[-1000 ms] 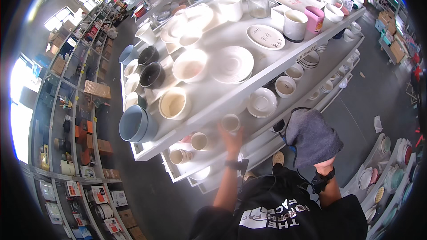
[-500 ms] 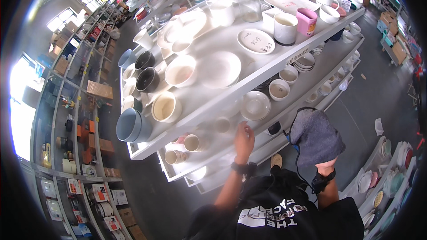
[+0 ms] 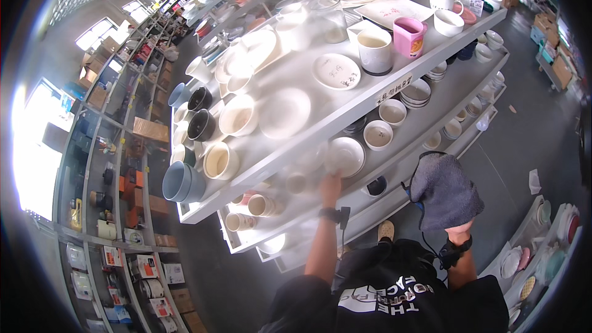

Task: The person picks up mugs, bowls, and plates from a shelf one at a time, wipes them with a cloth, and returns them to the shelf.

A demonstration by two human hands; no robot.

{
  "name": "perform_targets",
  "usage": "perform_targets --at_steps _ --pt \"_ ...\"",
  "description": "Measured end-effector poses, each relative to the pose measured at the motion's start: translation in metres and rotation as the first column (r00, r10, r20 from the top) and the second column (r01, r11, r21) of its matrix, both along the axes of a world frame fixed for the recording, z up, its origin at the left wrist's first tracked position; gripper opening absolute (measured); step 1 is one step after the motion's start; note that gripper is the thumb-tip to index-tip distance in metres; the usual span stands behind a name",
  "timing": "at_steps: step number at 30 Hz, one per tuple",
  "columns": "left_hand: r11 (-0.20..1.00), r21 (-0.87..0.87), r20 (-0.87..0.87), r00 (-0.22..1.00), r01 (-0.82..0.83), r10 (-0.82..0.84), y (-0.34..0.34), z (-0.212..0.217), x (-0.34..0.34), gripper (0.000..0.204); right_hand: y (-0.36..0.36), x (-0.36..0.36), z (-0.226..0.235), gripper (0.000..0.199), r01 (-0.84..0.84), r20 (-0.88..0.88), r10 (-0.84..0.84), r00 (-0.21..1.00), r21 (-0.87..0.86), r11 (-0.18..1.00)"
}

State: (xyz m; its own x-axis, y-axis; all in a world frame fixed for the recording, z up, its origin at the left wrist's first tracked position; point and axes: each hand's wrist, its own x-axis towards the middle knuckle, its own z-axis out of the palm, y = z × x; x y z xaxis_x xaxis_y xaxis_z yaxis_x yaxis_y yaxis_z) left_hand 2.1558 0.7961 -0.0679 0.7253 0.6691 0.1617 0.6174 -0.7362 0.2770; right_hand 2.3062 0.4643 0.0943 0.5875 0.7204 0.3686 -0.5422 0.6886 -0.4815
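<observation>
My left hand (image 3: 331,190) reaches up to the near edge of a round white dish (image 3: 346,156) on the shelf below the top one. Its fingertips are hazy against the rim, so I cannot make out whether they grip it. At the right, a thick dark grey cloth (image 3: 445,192) covers most of my right hand (image 3: 460,232), which is closed on it. Just right of the dish sits a small white bowl (image 3: 378,135), with another white bowl (image 3: 393,111) behind it. Cream cups (image 3: 263,205) stand to the left of my left hand.
The white rack's top shelf (image 3: 271,154) bears blue-grey bowls (image 3: 184,181), black bowls (image 3: 201,124), a white oval plate (image 3: 336,72) and a pink cup (image 3: 409,37). Tall shelving (image 3: 126,191) with boxes lines the left. Another dish rack (image 3: 533,259) stands at lower right.
My left hand has moved forward from just short of the white dish to its near edge. My right hand still holds the grey cloth. The view has shifted slightly.
</observation>
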Motion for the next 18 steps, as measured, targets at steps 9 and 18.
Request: perform_targets --at_steps 9,18 --pt "0.972 -0.101 0.042 0.975 -0.211 0.216 0.009 -0.024 -0.009 0.047 -0.004 0.021 0.018 0.06 0.149 0.315 -0.072 0.946 -0.225 0.963" --pt "0.995 0.042 -0.043 0.995 -0.086 0.087 -0.003 0.015 -0.005 0.024 -0.001 0.028 0.019 0.06 0.169 0.323 -0.067 0.944 -0.301 0.938"
